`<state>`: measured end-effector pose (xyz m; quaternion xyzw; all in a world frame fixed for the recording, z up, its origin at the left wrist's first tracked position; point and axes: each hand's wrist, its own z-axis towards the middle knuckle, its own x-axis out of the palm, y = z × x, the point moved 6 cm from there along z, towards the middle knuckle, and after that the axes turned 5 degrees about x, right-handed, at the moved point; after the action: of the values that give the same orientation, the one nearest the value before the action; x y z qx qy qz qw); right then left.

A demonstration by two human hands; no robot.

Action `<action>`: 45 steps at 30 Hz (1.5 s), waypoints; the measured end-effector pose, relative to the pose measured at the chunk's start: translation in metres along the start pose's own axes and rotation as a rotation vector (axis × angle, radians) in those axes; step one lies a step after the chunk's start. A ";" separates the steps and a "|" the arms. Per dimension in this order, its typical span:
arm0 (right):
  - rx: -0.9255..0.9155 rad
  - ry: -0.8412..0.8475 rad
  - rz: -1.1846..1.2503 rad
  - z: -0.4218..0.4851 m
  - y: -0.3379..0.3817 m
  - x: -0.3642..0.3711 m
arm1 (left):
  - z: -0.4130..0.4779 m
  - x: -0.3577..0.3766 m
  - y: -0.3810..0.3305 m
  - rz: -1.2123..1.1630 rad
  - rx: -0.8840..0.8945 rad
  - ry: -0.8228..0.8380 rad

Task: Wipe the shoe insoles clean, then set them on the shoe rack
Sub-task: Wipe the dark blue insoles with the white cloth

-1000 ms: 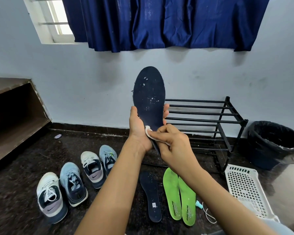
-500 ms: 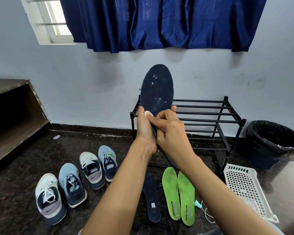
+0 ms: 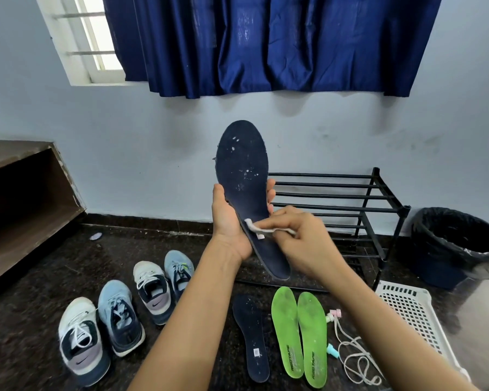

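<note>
**Navy insole in hand, wipe on its face**

The left hand (image 3: 229, 221) grips the navy insole (image 3: 243, 170) at mid-length, with the thumb on the left edge and the fingertips showing past the right edge. The insole is held in the air in front of the black shoe rack (image 3: 350, 204), nearly upright with the toe end up. White specks dot its upper half.

The right hand (image 3: 302, 241) pinches a white wipe (image 3: 261, 228) and presses it against the insole's face, level with the left palm.

On the floor (image 3: 26, 334), a second navy insole (image 3: 251, 334) lies flat. Just right of it is a pair of green insoles (image 3: 287, 328), lying side by side. Four sneakers (image 3: 113, 314) sit to the left. A white basket (image 3: 412, 320) and a bin (image 3: 458, 244) are to the right of the rack.
</note>
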<state>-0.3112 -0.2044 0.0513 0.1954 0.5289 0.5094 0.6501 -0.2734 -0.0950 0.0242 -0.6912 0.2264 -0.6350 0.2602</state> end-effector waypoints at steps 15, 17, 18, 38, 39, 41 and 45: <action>-0.131 -0.300 0.040 0.011 0.007 -0.037 | 0.001 0.013 0.006 0.006 -0.012 0.080; -0.184 -0.283 0.060 0.011 0.009 -0.037 | -0.002 0.016 0.005 0.023 -0.015 0.091; -0.213 -0.264 0.077 0.011 0.010 -0.037 | -0.002 0.016 0.005 0.035 -0.015 0.085; 0.046 -0.026 0.446 0.017 0.006 -0.023 | -0.001 0.017 0.010 0.106 -0.023 0.121; 0.042 -0.036 0.322 0.017 0.005 -0.024 | 0.000 0.017 0.011 0.105 -0.024 0.114; 0.015 -0.044 0.103 0.017 0.006 -0.026 | -0.001 0.018 0.012 0.101 -0.038 0.128; 0.009 -0.120 -0.050 0.015 0.007 -0.035 | -0.007 0.024 0.012 0.083 -0.057 0.183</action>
<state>-0.2983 -0.2281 0.0795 0.2152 0.4960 0.4781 0.6921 -0.2777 -0.1200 0.0353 -0.6274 0.2959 -0.6775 0.2447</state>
